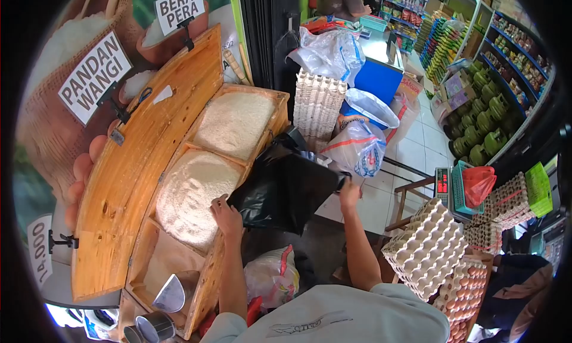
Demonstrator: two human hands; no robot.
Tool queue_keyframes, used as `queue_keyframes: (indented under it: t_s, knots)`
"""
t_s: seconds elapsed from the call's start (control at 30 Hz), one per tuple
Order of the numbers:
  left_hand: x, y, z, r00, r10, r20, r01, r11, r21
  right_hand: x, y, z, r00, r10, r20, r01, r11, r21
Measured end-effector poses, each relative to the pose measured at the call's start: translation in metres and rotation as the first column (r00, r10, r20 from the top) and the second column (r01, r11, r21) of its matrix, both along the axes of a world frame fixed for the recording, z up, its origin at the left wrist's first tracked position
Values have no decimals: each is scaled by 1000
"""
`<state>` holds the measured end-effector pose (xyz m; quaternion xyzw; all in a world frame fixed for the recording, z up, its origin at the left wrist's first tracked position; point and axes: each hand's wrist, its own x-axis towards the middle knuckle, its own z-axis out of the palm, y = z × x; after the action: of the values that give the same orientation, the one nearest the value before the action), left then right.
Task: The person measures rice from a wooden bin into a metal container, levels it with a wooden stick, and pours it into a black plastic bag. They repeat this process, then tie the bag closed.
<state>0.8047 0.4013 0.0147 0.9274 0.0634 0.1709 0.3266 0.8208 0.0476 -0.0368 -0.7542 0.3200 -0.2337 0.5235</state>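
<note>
A black plastic bag (286,194) is stretched out between my two hands, in front of the wooden rice bin. My right hand (350,194) is closed on the bag's right corner. At the other end, my left hand (227,218) has bent fingers at the bag's left edge, beside the middle compartment; its thumb side is partly hidden. White rice (196,191) fills that compartment, and more rice (235,122) lies in the far one. A metal scoop (176,292) rests in the near compartment, which holds a low layer of rice.
The bin's wooden lid (149,158) stands raised on the left. Egg trays (426,248) are stacked at the right, near a scale (442,185) and a teal basket (463,185). Filled plastic sacks (357,149) stand beyond the bag. Another person (521,289) is at the right edge.
</note>
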Motion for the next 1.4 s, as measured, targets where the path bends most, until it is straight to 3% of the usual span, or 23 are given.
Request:
queue_keyframes:
  t_s: [0.07, 0.13, 0.2, 0.23, 0.27, 0.3, 0.33, 0.37, 0.43, 0.53, 0.57, 0.63, 0.67, 0.73, 0.8, 0.9, 0.97, 1.1, 1.17, 1.23, 1.3, 1.37, 1.4]
  knots:
    - [-14, -20, 24, 971, 36, 237, -89, 972, 218, -8, 16, 29, 995, 89, 54, -84, 993, -83]
    - [-31, -57, 46, 955, -291, 51, 296, 935, -196, -26, 50, 51, 936, 352, 13, -345, 923, -172]
    - [-46, -86, 38, 836, -532, 132, 547, 826, -137, -44, 99, 61, 780, 626, -18, -617, 764, -186]
    - [-50, -94, 27, 845, -519, 130, 534, 835, -136, -48, 116, 61, 691, 723, 27, -701, 678, -219]
    - [-52, -99, 10, 878, -477, -25, 459, 857, -237, -46, 121, 60, 678, 734, 31, -712, 667, -218]
    - [-52, -99, -4, 883, -434, -180, 365, 874, -320, -41, 126, 59, 607, 792, 70, -793, 609, -8]
    - [-47, -95, -14, 893, -415, -173, 351, 884, -308, -33, 130, 61, 533, 836, 129, -841, 506, 194]
    - [-42, -87, -24, 935, -321, -151, 255, 905, -341, -19, 127, 65, 514, 846, 144, -853, 486, 191]
    - [-45, -75, -32, 971, -198, -134, 138, 922, -362, 17, 103, 76, 458, 879, 133, -798, 341, 497]
    - [-53, -59, -40, 971, -84, -224, 41, 981, -188, 104, 82, 29, 682, 713, 161, -731, 664, 156]
    - [-60, -58, -45, 966, -152, -207, 112, 975, -194, 137, 82, 6, 730, 661, 176, -674, 738, 28]
    - [-68, -59, -53, 944, -240, -224, 199, 961, -192, 197, 87, -37, 683, 730, -29, -727, 675, -123]
    - [-73, -62, -53, 930, -259, -262, 214, 959, -188, 217, 92, -51, 675, 738, -17, -735, 670, -108]
    - [-77, -75, -46, 929, -239, -281, 184, 961, -208, 257, 105, -75, 360, 784, -505, -924, 222, -312]
    - [-80, -81, -38, 924, -218, -314, 144, 960, -241, 284, 127, -110, 362, 760, -540, -932, 288, -221]
    - [-86, -91, -15, 917, -244, -317, 171, 956, -240, 266, 148, -90, 354, 690, -632, -920, 378, -103]
    - [-81, -97, 3, 904, -331, -270, 253, 924, -286, 259, 152, -68, 418, 572, -706, -893, 400, -206]
    - [-96, -96, 11, 907, -331, -259, 267, 930, -252, 269, 161, -65, 382, 516, -767, -893, 420, -161]
    - [-110, -94, 23, 892, -296, -343, 207, 940, -272, 268, 162, -76, 403, 496, -769, -885, 424, -189]
    - [-162, -97, 29, 837, -326, -440, 287, 945, -156, 266, 157, -76, 429, 480, -765, -877, 422, -227]
    - [-215, -78, 19, 875, -463, -145, 441, 883, -158, 270, 139, -63, 401, 499, -768, -896, 387, -217]
    - [-232, -63, 66, 939, -83, -334, 25, 984, -175, 264, 136, -76, 541, 613, -575, -820, 536, -200]
    - [-230, -48, 85, 943, -16, -332, -40, 986, -159, 254, 137, -83, 621, 646, -443, -762, 630, -149]
